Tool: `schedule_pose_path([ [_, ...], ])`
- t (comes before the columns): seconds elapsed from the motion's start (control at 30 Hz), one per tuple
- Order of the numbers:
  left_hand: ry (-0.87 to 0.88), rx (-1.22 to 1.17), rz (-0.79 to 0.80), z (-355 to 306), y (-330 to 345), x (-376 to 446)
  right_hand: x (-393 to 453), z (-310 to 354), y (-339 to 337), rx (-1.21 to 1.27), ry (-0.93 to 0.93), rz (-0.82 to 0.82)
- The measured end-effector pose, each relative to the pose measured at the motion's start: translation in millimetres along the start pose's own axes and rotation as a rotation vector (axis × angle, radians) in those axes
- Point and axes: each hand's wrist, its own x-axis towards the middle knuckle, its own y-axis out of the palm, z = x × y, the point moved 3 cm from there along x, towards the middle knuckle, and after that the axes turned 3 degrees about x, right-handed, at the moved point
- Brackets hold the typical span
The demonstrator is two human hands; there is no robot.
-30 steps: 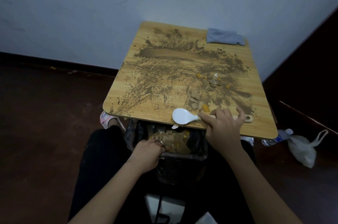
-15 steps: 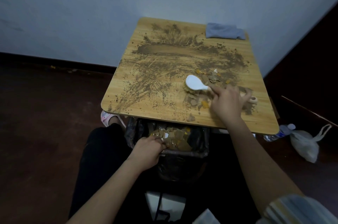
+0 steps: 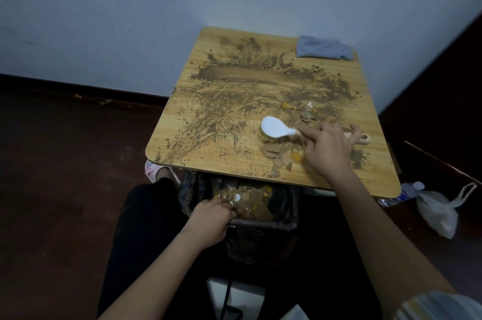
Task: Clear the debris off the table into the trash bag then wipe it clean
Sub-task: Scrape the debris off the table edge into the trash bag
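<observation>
Debris (image 3: 283, 154) lies on the wooden table (image 3: 208, 121) at centre right of the frame: torn brown and orange paper scraps in a loose heap just below the brush, more scraps above it, and dark soil smeared across most of the tabletop.

The right hand (image 3: 328, 150) grips the handle of a white-backed brush (image 3: 276, 129), forefinger stretched along it, with the bristles down on the table. The scrap heap sits between the brush and the near table edge.

The left hand (image 3: 211, 215), at lower centre, has its fingers curled over the rim of the black trash bag (image 3: 284, 218), holding it open just under the table's near edge. The bag already holds many scraps.

A folded blue-grey cloth (image 3: 323, 48) lies untouched at the table's far right corner.

Risk, as a judgement: the bag mouth sits a little left of the heap, so a straight pull toward the edge could drop scraps onto the floor beside the bag. Fast strokes could also scatter the dry soil.

Compared with half a second ago, the brush has moved left and nearer the person, now behind the lower heap. One second ago it was at the near edge above the bag. The left hand has stayed on the bag.
</observation>
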Motion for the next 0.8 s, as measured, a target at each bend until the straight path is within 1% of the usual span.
schedule_pose_path([
  [0.07,0.001,-0.005,-0.002,-0.2,-0.4,0.0,3.8,-3.2,-2.7,0.007,0.051,-0.013],
  [0.17,-0.006,-0.007,-0.009,0.6,-0.2,0.0,8.4,-1.2,-2.7,-0.022,0.091,0.047],
  [0.33,-0.004,-0.026,-0.031,1.4,0.6,-0.8,0.3,4.6,-0.5,-0.067,0.053,0.116],
  [0.5,0.001,-0.054,-0.047,2.1,1.5,-2.2,-15.3,6.9,-4.9,-0.028,-0.022,0.105],
  [0.63,-0.003,-0.043,-0.042,1.4,2.3,-1.4,-19.5,-1.8,-9.7,-0.007,0.048,0.034],
  [0.8,0.001,-0.048,-0.051,0.9,1.6,-2.4,-20.1,-2.6,-7.0,-0.041,0.091,0.066],
])
